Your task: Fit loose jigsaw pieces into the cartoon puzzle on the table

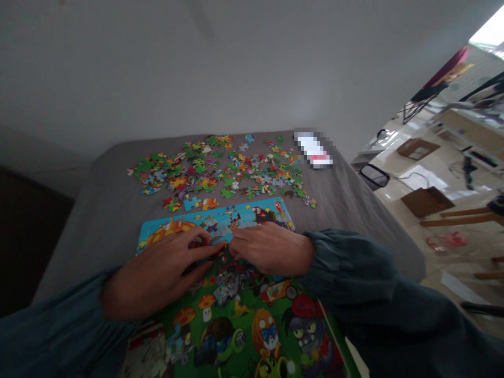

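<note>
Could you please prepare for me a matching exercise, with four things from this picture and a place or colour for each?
1. Loose puzzle pieces
2. Left hand and right hand
3. Lit screen
4. Sleeves

A. Near the far right corner of the grey cloth
B. Bluish
C. Scattered beyond the puzzle picture
D. Close together, over the puzzle picture

Pairs: 1-C, 2-D, 3-A, 4-B

The puzzle point(236, 310) was bright blue with yellow stars along the top and green lower down, patterned with cartoon figures. The loose pieces point(201, 184) mixed green, orange, red, blue and purple. The cloth point(346, 210) was plain grey, the sleeves point(350, 265) dusky blue, the boxes point(427, 202) brown.
</note>
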`<state>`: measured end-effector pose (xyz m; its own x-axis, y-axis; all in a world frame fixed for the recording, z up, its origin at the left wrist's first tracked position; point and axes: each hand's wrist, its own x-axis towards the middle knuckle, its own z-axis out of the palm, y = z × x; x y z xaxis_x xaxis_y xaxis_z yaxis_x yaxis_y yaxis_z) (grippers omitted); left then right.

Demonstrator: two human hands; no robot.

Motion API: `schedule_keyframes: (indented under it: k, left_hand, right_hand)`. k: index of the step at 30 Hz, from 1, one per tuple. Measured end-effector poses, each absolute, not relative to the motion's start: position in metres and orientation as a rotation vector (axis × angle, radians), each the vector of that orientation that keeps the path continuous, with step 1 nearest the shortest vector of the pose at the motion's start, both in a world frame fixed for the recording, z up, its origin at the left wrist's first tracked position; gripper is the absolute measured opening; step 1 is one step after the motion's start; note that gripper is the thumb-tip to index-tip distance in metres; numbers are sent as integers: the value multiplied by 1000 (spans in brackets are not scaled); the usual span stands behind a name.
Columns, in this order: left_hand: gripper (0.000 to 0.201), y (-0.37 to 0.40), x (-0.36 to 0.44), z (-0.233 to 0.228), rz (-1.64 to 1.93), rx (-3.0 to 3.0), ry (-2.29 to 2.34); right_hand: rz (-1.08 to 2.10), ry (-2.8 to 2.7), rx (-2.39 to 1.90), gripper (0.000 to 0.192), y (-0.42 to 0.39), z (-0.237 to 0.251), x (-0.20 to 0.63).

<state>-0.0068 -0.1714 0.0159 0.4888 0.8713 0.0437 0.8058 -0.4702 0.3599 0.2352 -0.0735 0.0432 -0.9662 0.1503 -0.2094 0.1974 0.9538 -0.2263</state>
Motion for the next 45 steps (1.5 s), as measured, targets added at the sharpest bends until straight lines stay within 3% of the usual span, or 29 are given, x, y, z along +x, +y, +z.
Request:
schedule_keyframes:
  k: [10, 32, 45]
  left_hand:
    - [30, -171, -6, 16, 312, 2475, 1425]
    - [31, -170, -5, 13, 380, 2477, 1396]
    - [28, -170, -6, 10, 397, 2481, 1397]
  right_hand:
    - [-399, 2997, 262, 18, -73, 37, 238]
    - [-162, 3043, 196, 20, -76, 43, 238]
    - [-256, 3046, 105, 33, -82, 43, 237]
